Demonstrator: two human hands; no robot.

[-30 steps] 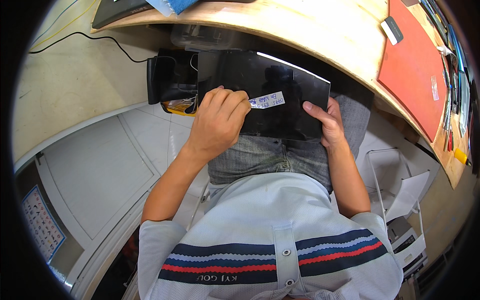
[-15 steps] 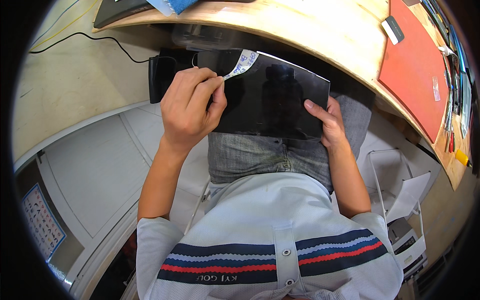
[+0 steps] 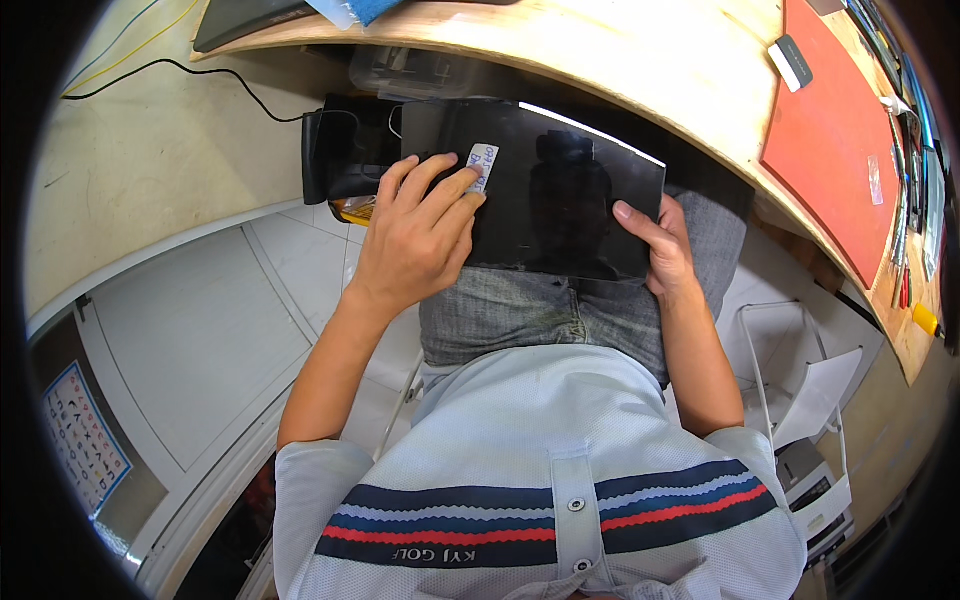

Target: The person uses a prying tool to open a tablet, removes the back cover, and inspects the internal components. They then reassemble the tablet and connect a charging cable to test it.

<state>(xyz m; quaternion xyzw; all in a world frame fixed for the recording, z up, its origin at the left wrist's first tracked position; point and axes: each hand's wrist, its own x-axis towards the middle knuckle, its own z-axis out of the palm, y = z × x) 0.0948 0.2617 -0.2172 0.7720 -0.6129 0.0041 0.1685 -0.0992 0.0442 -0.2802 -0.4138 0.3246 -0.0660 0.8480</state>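
A glossy black screen panel (image 3: 572,190) lies tilted over my lap, its far edge beside the table's front edge. My right hand (image 3: 667,245) grips the panel's right side, thumb on top of the glossy face and fingers behind it. My left hand (image 3: 415,235) lies palm down over the panel's left part with its fingers spread. Under those fingertips is a white label strip (image 3: 486,160) with blue handwriting, flat against the panel; its lower end is partly covered by the fingers.
A curved wooden table (image 3: 640,60) spans the far side, bearing a red mat (image 3: 835,150), a black-and-white block (image 3: 791,63) and several tools at the right. A black cable (image 3: 235,80) runs across the left surface. A white folding chair (image 3: 815,395) stands at right.
The label was pinched and pulled up in a curl by my left hand; now it lies flat on the panel. My left hand has opened and moved right. My right hand keeps its hold.
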